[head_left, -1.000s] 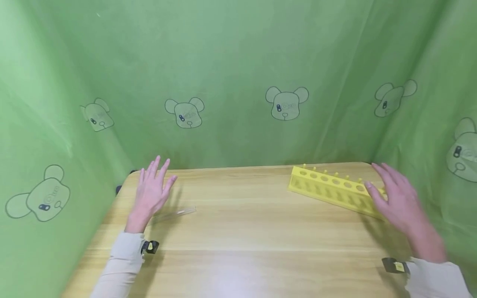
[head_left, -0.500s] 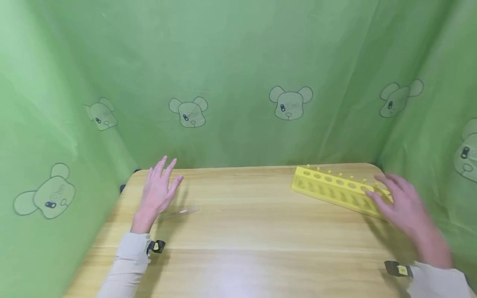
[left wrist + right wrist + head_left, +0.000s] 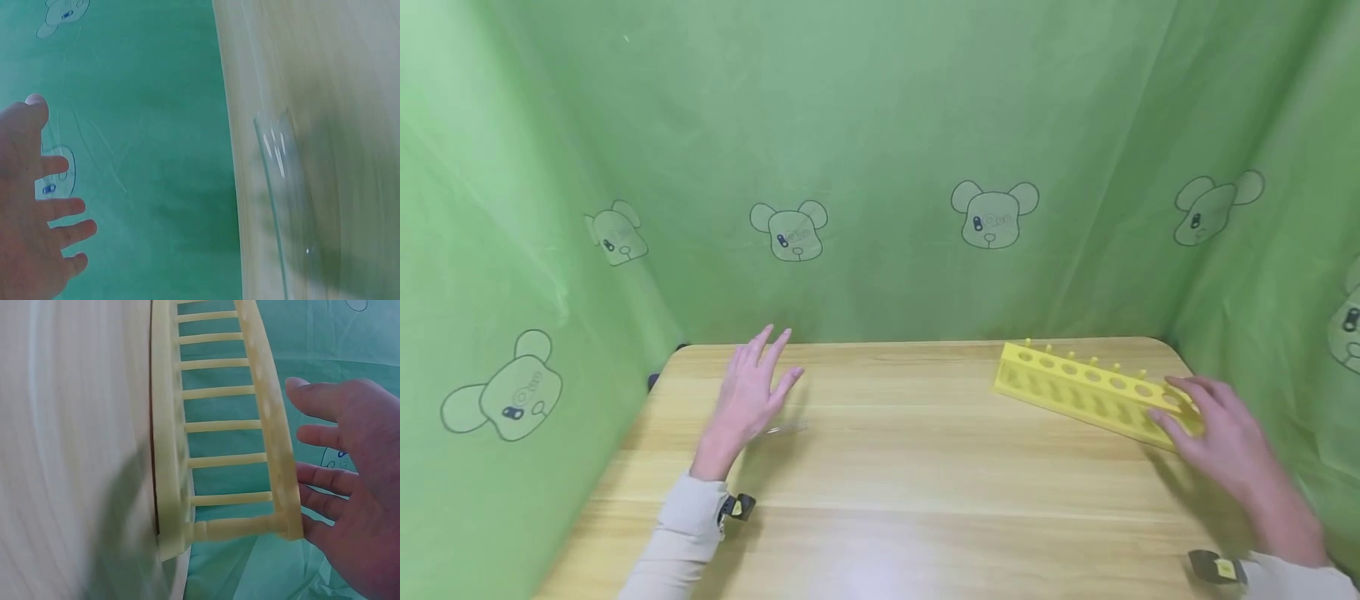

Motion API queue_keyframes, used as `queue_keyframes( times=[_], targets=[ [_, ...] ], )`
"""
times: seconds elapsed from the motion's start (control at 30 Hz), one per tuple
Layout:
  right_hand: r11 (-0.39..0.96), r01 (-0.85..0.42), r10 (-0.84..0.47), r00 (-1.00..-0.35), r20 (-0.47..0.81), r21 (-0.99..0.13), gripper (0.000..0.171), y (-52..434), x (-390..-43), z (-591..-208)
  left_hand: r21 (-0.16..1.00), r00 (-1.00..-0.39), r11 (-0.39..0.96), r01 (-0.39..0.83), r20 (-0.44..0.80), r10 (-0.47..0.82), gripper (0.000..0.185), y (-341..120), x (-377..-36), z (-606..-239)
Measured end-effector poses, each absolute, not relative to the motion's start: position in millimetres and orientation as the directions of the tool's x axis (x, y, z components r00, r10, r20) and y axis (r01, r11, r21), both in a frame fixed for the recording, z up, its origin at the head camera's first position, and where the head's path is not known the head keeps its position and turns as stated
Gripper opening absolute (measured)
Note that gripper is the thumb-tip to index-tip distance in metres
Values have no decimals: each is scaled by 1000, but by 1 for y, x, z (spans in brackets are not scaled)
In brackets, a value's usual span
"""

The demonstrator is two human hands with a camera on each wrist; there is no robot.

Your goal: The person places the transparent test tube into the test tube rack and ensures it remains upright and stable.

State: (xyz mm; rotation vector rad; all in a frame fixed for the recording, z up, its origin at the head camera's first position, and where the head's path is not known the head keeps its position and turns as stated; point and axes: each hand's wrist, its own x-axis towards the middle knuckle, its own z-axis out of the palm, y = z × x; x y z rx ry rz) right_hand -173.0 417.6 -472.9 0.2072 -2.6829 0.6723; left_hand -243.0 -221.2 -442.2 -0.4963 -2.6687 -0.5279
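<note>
In the head view my left hand [image 3: 747, 402] hovers over the left part of the table, fingers spread. A clear glass tube, apparently a test tube [image 3: 786, 428], lies on the wood beneath it, partly hidden by the hand. The left wrist view shows that tube [image 3: 280, 156] apart from the hand [image 3: 25, 200]. On the right stands a yellow test tube rack [image 3: 1075, 387] with a row of round holes and small pegs. My right hand [image 3: 1232, 437] is at its near right end, thumb and fingers parted about the top plate. Whether the fingers touch the rack I cannot tell.
Green curtain [image 3: 880, 150] with printed bear heads hangs behind and at both sides of the wooden table [image 3: 880, 492]. The rack's right end lies close to the table's right edge.
The left hand has moved right, over more of the tube. The right hand has come lower and nearer around the rack's end. The head view has shifted slightly.
</note>
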Motion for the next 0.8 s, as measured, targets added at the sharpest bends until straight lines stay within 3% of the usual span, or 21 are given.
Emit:
queue_keyframes(
  times=[0.27, 0.8],
  targets=[
    [876, -231, -55, -920, 387, -424, 63, 420, -176, -475, 268, -831, 840, 472, 454, 322, 67, -202, -241, -446],
    [895, -222, -73, -929, 363, -386, 57, 427, -174, -480, 265, -846, 837, 478, 395, 359, 67, -176, -246, -454]
  ],
)
